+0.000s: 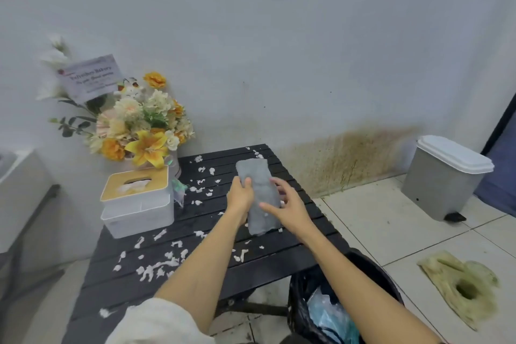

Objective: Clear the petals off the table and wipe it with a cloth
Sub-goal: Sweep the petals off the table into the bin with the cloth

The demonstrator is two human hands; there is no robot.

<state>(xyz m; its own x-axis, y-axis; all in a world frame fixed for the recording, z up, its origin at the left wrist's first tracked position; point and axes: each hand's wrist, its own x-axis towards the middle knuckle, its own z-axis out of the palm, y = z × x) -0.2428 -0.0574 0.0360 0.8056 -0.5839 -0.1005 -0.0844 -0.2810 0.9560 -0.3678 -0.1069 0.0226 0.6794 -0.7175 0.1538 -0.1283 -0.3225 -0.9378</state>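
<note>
A grey cloth (258, 176) lies lengthwise on the black slatted table (134, 285). My left hand (239, 195) pinches the cloth's left edge with thumb and fingers. My right hand (287, 205) hovers at the cloth's right side with fingers spread and relaxed, partly over it. White petals (156, 267) are scattered over the table, thickest near the front left, with more petals (201, 187) in the middle and at the far edge.
A white tissue box (138, 201) with a wooden lid stands at the table's left, a flower bouquet (139, 131) behind it. A black-lined waste bin (307, 304) stands by the table's right front corner. A grey pedal bin (444, 179) and a dirty rag (460, 285) are on the tiled floor.
</note>
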